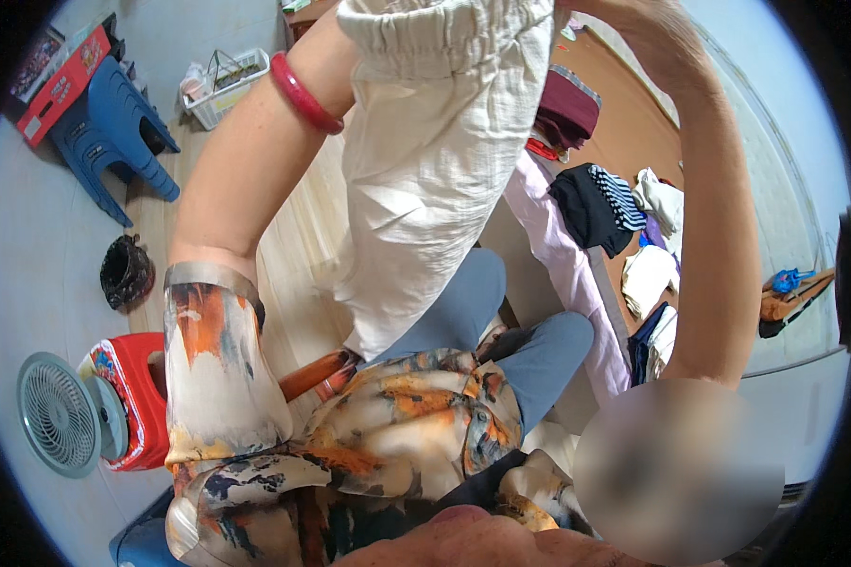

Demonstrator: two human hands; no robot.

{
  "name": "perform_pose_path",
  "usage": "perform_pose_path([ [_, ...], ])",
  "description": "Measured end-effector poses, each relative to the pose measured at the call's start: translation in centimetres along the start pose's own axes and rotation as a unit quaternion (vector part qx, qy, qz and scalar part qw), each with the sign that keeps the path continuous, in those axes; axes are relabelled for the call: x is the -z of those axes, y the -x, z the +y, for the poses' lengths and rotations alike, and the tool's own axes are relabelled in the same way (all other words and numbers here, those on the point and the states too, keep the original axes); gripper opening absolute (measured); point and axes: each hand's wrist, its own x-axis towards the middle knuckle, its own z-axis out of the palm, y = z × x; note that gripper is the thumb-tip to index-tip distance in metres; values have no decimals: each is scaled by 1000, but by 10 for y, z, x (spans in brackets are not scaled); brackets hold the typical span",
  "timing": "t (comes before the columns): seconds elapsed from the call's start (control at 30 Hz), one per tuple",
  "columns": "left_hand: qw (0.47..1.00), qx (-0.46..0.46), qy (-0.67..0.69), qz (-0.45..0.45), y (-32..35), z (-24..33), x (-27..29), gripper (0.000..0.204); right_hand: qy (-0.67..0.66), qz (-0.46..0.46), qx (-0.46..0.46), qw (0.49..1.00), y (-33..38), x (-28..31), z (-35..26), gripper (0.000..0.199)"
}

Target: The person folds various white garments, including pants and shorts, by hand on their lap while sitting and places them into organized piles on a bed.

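White trousers (435, 142) with a gathered elastic waistband hang upright in front of me, their lower end narrowing above my lap. At the top edge of the view, my right hand (624, 11) meets the upper right side of the waistband and grips the cloth there; its fingertips are cut off. My left forearm (246, 170), with a red bangle (303, 94) on it, reaches up to the left side of the trousers. The cloth and the frame's edge hide my left hand, so its fingers cannot be seen.
Folded clothes (591, 208) lie in piles on a brown bed mat (619, 80) at right, with pink cloth (563, 255) along its edge. To the left stand blue stools (113, 123), a white basket (222, 94), a black bin (126, 272) and a fan (59, 414) beside a red stool (142, 397).
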Motion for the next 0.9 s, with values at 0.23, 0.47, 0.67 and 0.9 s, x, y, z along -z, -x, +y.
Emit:
perform_pose_path([
  [0.23, 997, 79, 18, 10, 22, -28, 14, 25, 25, -39, 71, 996, -6, -9, -1, 24],
  [0.47, 977, 80, -196, -5, 54, -38, 16, 36, 93, 67, 83, 990, 12, 0, -3, 24],
  [0.67, 899, 317, -242, 180, 130, -109, 210, 38, 75, 64, 62, 993, 8, 1, -15, 23],
  [0.9, 951, 267, -101, 119, 145, -166, 184, 60, 115, 103, 50, 987, 4, 13, 0, 24],
])
